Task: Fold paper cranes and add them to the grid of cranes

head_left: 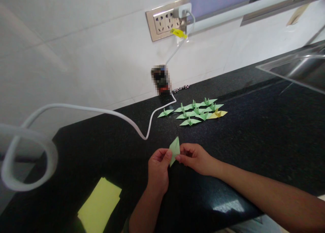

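Between my two hands is a folded piece of light green paper (174, 149), diamond-shaped and held upright above the dark counter. My left hand (160, 163) pinches its left edge with the thumb on the near face. On the other side, my right hand (196, 158) grips the right edge between thumb and fingers. Beyond the hands, several light green paper cranes (190, 121) stand close together on the counter, with one yellow paper crane (218, 114) at their right end.
A stack of yellow paper (101, 206) lies at the lower left of the black counter (254, 134). A white cable (101, 110) loops across the left side. A pixelated object (161, 79) leans on the wall below a socket panel (162, 21). A metal sink (304, 67) is at the right.
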